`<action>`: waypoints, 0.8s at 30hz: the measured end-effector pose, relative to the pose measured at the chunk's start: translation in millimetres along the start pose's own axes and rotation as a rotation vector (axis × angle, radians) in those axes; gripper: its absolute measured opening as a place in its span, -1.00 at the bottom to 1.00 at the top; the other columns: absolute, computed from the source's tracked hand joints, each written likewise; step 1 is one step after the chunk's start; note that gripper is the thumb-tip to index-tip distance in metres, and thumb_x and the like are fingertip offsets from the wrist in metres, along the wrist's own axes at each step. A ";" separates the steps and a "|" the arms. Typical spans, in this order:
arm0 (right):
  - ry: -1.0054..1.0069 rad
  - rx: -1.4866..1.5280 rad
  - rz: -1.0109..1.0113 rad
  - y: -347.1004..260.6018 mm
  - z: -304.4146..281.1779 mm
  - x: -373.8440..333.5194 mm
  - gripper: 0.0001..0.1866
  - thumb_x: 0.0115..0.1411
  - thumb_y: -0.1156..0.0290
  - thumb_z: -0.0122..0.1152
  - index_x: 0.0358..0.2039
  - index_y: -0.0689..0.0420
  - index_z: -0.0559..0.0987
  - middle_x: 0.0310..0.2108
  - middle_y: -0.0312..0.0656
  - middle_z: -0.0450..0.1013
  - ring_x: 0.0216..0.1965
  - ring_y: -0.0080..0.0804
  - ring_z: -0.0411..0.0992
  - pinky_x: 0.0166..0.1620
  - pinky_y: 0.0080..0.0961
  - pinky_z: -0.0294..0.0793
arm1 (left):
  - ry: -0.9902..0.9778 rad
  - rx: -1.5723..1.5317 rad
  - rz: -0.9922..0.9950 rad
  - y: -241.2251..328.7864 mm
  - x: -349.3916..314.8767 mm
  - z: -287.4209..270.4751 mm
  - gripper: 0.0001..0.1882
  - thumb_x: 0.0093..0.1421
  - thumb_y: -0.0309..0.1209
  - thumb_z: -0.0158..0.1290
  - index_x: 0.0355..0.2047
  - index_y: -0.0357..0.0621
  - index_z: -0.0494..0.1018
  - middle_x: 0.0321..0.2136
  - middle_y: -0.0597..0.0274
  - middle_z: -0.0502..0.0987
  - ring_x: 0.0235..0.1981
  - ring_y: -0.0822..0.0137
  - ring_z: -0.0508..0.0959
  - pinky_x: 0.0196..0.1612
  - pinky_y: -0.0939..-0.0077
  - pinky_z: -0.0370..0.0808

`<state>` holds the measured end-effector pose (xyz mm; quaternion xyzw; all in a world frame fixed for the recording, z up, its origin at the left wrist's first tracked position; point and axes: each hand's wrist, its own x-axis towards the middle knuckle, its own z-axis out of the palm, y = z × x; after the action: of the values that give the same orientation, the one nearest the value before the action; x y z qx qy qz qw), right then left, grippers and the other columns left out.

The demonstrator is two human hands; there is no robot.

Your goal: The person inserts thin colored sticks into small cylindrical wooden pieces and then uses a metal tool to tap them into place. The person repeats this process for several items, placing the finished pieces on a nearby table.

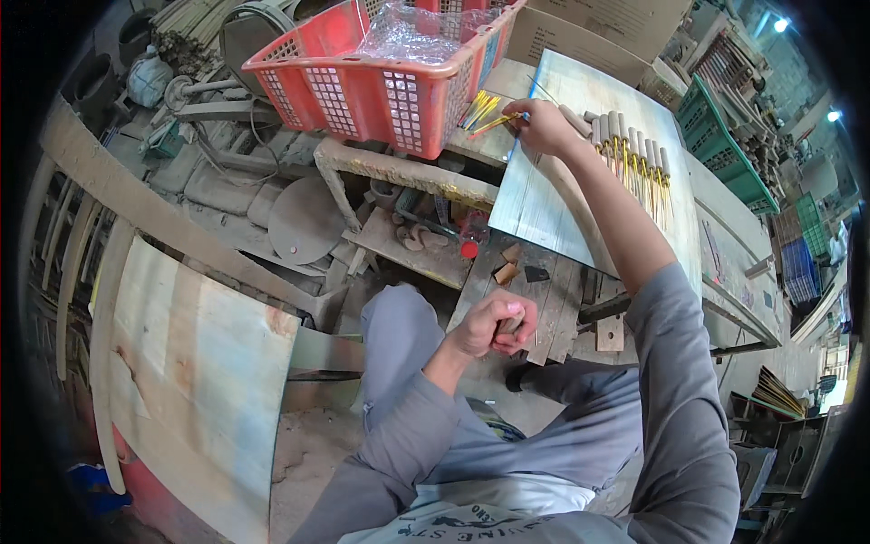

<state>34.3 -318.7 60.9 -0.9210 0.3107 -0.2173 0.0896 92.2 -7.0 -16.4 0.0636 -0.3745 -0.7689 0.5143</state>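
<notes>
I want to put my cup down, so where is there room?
The pale board looks bare between its front edge and the right hand, left of the forearm, and between the tan handles and the cardboard box. It's crowded along those handles and beside the red basket, where yellow sticks lie.

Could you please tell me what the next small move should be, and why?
Probably carry the yellow rod to the left hand: the right hand seems to pinch it, while the left holds a small grey-brown piece.
</notes>
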 end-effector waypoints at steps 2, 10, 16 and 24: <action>-0.038 -0.086 -0.058 2.0 8.8 8.9 -0.70 0.00 0.58 0.12 -0.21 0.07 0.61 -0.30 -0.01 0.51 -0.24 -0.10 0.48 -0.14 -0.30 0.46 | 0.010 0.019 -0.029 0.7 -2.5 -0.4 -0.55 0.18 -0.13 -0.17 -0.64 -0.28 0.30 -0.84 0.40 0.10 -0.82 0.56 0.07 -0.76 0.61 -0.03; -0.221 -0.104 -0.305 16.3 -6.1 34.5 -0.90 -0.02 0.61 0.15 -0.45 0.16 0.56 -0.39 -0.14 0.47 -0.25 -0.17 0.45 -0.21 -0.37 0.45 | 0.002 -0.001 -0.031 2.4 -4.4 -6.8 -0.57 0.19 -0.12 -0.16 -0.61 -0.25 0.32 -0.81 0.44 0.13 -0.81 0.60 0.08 -0.75 0.67 0.00; -0.128 0.106 -0.180 4.8 -49.8 16.6 -0.91 -0.01 0.65 0.17 -0.44 0.23 0.52 -0.46 -0.15 0.46 -0.43 -0.32 0.42 -0.30 -0.45 0.42 | 0.109 -0.099 0.148 4.4 3.9 -5.7 -0.59 0.24 -0.06 -0.19 -0.39 -0.22 0.32 -0.72 0.40 0.18 -0.74 0.58 0.17 -0.67 0.71 0.11; 0.134 0.778 0.094 -67.7 -103.4 -128.0 -0.92 0.18 0.58 0.12 -0.33 0.26 0.41 -0.42 -0.24 0.45 -0.37 -0.55 0.46 -0.25 -0.63 0.48 | 0.442 0.438 0.582 1.0 22.0 9.3 -0.75 0.29 -0.28 -0.04 -0.14 -0.17 0.31 -0.35 0.23 0.38 -0.47 0.46 0.40 -0.48 0.60 0.36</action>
<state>-68.0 -190.0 129.1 -0.7868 0.2523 -0.3740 0.4213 78.3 -20.9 -2.8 0.2265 -0.4119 -0.4618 0.7522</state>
